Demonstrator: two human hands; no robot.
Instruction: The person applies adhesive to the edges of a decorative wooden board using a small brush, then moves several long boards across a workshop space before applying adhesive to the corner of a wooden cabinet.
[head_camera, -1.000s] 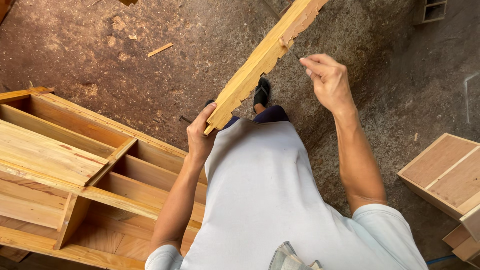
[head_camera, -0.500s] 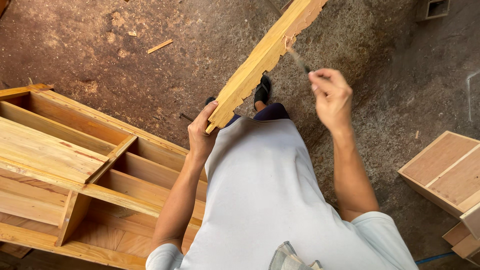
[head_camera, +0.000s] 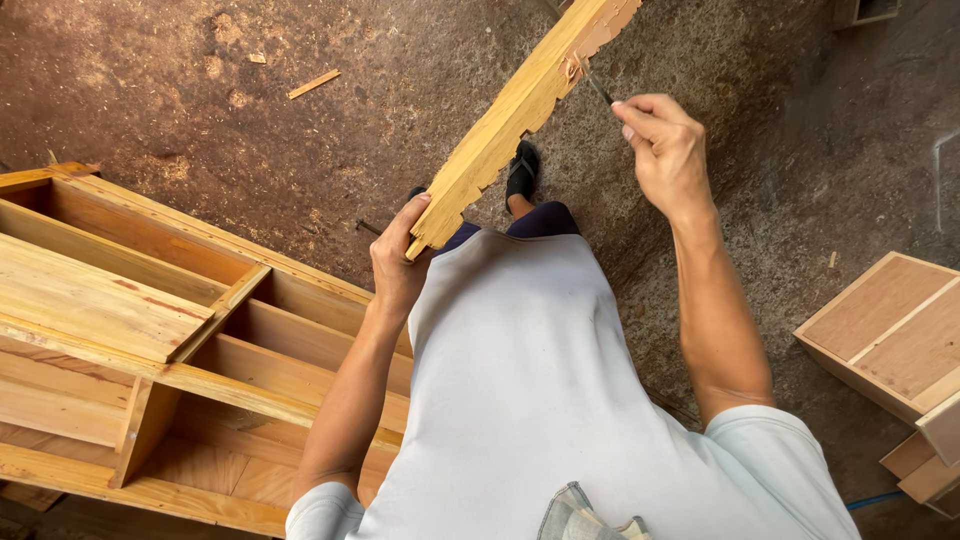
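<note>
Left hand (head_camera: 398, 262) grips the wooden plank's (head_camera: 520, 105) lower end; raised right hand (head_camera: 665, 150) pinches a thin dark tool (head_camera: 599, 90) against it

The wooden board (head_camera: 520, 110) runs out past the top edge, so its far end is unseen. The thin dark tool (head_camera: 600, 90) in the right hand (head_camera: 665, 150) is too small to identify. The wooden frame (head_camera: 150, 340) is cut off left and bottom, the wooden box (head_camera: 890, 335) at the right.

Open wooden frame (head_camera: 150, 340) at left, plywood box (head_camera: 890, 335) at right, dirt floor (head_camera: 200, 130)
</note>
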